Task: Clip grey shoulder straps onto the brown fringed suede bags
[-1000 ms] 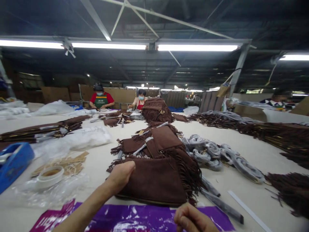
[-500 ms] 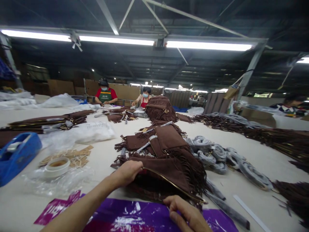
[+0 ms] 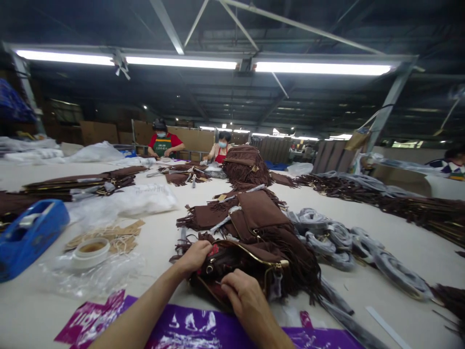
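Long strip lights (image 3: 319,69) run under a dark steel roof, and below them a wide pale table (image 3: 160,242) stretches to the far wall, where two co-workers (image 3: 162,144) stand at its far end. At the near edge a brown fringed bag (image 3: 276,264) lies on its side with its gold-trimmed mouth pulled open, showing a red lining inside. The left hand (image 3: 196,254) clenches the left rim of that mouth, thumb on top and fingers tucked under the suede. The right hand (image 3: 241,295) sits just in front of the opening with its fingers curled down into it; its back faces the camera, so I cannot tell whether it pinches anything. A purple plastic sheet (image 3: 196,329) lies under both forearms, touching the bag's near side. Just behind the bag is a pile of more brown bags (image 3: 257,211), and grey wrapped straps (image 3: 334,237) lie to its right. Well apart on the left are a blue tape dispenser (image 3: 31,235) and a tape roll (image 3: 90,248)
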`<action>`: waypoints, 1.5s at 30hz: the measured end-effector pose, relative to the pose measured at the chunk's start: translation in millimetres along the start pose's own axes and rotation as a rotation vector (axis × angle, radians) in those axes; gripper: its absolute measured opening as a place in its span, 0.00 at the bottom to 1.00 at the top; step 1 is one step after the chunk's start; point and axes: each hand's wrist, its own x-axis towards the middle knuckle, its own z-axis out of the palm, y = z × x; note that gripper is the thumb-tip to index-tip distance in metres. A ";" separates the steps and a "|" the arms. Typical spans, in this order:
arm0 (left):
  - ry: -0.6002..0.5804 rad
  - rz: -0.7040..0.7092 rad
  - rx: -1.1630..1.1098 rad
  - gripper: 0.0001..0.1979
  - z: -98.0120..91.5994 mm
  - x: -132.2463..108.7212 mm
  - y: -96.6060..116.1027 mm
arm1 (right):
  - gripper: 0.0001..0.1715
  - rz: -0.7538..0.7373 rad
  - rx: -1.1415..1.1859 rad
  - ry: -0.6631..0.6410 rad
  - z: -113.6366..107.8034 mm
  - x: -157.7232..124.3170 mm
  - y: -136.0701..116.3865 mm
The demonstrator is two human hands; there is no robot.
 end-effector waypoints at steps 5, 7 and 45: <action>0.025 -0.046 -0.070 0.10 5.6 -0.8 -2.2 | 0.12 0.047 -0.263 0.023 12.6 11.6 -12.2; 0.035 -0.052 -0.085 0.10 6.8 -1.9 -1.3 | 0.12 0.058 -0.369 0.028 15.7 13.6 -13.8; -0.006 -0.113 -0.222 0.07 10.4 -8.7 2.0 | 0.14 -0.062 0.002 -0.066 23.9 28.4 5.1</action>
